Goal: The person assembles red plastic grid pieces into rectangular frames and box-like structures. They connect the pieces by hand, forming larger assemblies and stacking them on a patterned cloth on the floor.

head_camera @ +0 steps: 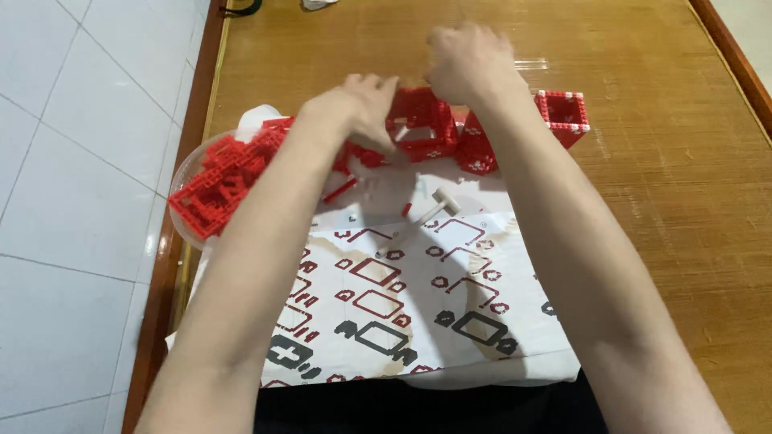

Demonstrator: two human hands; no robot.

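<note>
My left hand [358, 104] rests against the left side of a red hollow cube built of small bricks [424, 120], fingers curled on its edge. Over the cube's top right corner, my right hand [466, 63] is blurred and pinches down with closed fingers; any small piece between them is hidden. Two more red brick cubes stand to the right, one touching [476, 149] and one apart with white studs on its rim [564, 112]. A small white hammer-like tool [430, 210] lies on the printed instruction sheet [402, 305] in front of the cubes.
A clear round bowl [186, 173] heaped with loose red bricks sits at the table's left edge. A few loose red pieces [339, 190] lie near the sheet. The wooden table [667, 225] ends at a raised rim on the left, beyond it white floor tiles [72, 201].
</note>
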